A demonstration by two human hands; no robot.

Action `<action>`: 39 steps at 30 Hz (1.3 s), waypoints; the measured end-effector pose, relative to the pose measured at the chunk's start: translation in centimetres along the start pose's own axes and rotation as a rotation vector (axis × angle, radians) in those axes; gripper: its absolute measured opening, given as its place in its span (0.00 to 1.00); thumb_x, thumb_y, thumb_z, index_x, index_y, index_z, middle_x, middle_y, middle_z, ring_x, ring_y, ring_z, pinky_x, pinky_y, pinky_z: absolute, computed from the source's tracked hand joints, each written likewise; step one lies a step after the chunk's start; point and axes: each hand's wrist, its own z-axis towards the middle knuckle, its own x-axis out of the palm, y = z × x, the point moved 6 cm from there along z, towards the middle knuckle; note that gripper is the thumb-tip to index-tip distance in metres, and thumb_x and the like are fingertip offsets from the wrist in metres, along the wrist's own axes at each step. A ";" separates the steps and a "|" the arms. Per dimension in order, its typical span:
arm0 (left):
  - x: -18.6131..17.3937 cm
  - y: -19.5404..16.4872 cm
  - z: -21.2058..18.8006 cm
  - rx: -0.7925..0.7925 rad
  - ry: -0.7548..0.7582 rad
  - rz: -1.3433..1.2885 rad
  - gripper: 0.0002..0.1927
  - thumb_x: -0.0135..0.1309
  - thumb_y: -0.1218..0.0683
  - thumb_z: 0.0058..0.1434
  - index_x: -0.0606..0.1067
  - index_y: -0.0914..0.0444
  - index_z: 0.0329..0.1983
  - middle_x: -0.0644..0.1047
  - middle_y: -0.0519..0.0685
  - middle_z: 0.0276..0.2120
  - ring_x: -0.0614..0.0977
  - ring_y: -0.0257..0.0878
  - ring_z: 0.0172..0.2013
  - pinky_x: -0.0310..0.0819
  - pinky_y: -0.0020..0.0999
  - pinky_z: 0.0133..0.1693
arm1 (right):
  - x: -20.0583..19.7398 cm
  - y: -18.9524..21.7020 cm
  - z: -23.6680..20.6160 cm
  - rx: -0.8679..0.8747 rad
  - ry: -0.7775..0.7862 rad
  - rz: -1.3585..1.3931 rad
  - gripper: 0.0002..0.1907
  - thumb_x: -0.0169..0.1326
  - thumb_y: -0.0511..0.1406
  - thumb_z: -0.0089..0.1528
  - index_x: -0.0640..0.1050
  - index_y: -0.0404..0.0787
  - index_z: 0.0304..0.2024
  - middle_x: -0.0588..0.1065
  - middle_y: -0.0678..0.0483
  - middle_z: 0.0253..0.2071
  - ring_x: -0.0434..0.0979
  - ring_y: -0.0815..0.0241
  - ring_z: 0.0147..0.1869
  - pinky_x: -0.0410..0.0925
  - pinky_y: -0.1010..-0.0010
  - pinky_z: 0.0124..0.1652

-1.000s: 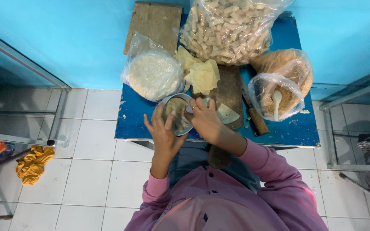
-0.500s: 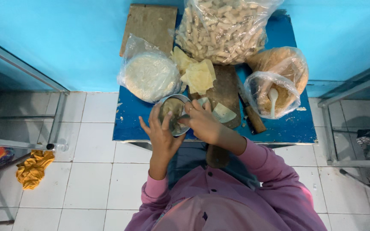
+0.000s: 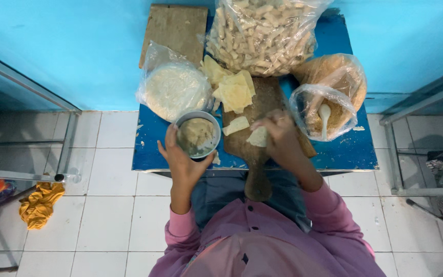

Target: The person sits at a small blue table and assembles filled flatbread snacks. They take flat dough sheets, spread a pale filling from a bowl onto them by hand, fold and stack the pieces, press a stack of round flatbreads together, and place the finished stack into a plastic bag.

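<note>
My left hand (image 3: 183, 158) cups a small metal bowl (image 3: 197, 134) of pale brown paste at the front of the blue table (image 3: 344, 151). Over the wooden cutting board (image 3: 262, 105), my right hand (image 3: 279, 134) pinches a folded pale wrapper (image 3: 257, 137). Another wrapper piece (image 3: 237, 125) lies flat on the board just left of that hand. A loose pile of yellow wrapper sheets (image 3: 232, 86) rests at the board's far end.
A bag of white flour (image 3: 173, 88) sits behind the bowl. At the back is a big bag of pale stick snacks (image 3: 262, 33), and to the right a bag of crumbs with a white spoon (image 3: 324, 114). A yellow cloth (image 3: 39, 204) lies on the tiled floor at left.
My right hand has left the bowl and moved right over the board with the wrapper. The left hand keeps the bowl, now slightly nearer the table's front edge.
</note>
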 end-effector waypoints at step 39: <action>10.3 -14.2 -0.3 0.118 0.289 0.002 0.16 0.55 0.62 0.58 0.71 0.74 0.49 0.72 0.69 0.46 0.73 0.66 0.48 0.69 0.54 0.50 | -10.6 -8.0 -7.6 0.503 -0.324 -0.482 0.20 0.67 0.34 0.59 0.79 0.38 0.53 0.78 0.43 0.43 0.80 0.45 0.38 0.71 0.58 0.35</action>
